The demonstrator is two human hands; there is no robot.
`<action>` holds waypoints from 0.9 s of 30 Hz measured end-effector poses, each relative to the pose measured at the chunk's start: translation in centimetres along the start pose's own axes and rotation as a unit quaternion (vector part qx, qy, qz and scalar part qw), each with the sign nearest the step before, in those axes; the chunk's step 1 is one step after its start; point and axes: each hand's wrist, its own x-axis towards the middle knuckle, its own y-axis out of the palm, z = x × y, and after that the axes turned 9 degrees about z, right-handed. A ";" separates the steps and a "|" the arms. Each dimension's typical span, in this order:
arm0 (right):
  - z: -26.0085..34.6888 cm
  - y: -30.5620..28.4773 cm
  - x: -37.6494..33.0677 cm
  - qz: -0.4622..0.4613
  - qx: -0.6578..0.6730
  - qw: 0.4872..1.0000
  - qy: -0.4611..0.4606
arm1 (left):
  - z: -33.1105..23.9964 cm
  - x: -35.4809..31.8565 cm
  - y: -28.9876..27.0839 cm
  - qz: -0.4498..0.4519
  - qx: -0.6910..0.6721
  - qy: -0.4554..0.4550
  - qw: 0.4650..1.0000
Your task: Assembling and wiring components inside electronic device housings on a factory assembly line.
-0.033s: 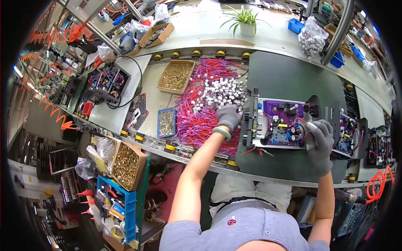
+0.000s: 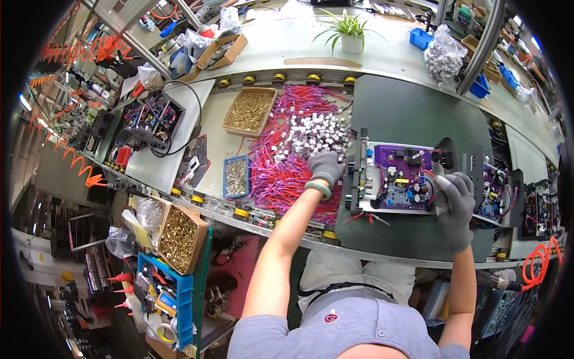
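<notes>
My left hand (image 2: 324, 168), in a grey glove, reaches into a heap of red and purple wire leads (image 2: 284, 182) with white connectors (image 2: 320, 130). Its fingers are bent down among the connectors; their tips are hidden, so what they pinch cannot be made out. My right hand (image 2: 457, 209), also gloved, is curled at the right edge of a purple circuit board (image 2: 406, 179) in an open metal chassis (image 2: 373, 203). Red and dark wires (image 2: 431, 182) loop up beside its fingers. Whatever lies inside that grip is hidden.
A carton of brass-coloured parts (image 2: 251, 111) and a blue tray of silver screws (image 2: 237, 176) stand left of the heap. Red-handled cutters (image 2: 369, 216) lie before the chassis. Another chassis (image 2: 493, 191) sits close on the right. A potted plant (image 2: 351, 43) stands on the far bench.
</notes>
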 end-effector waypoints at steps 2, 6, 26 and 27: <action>-0.1 0.3 0.0 -0.004 -0.004 1.000 -0.002 | 0.0 1.1 1.7 -0.062 0.059 -0.007 0.996; 0.3 -0.1 0.1 -0.011 -0.016 1.000 0.006 | 1.7 2.4 2.0 -0.017 -0.149 0.018 0.989; 8.1 2.1 5.6 0.057 0.298 0.952 0.050 | -6.2 -18.0 -15.7 0.083 -0.806 0.328 0.486; 7.7 1.9 5.4 0.079 0.329 0.939 0.062 | -6.6 -17.8 -15.4 0.078 -0.781 0.322 0.530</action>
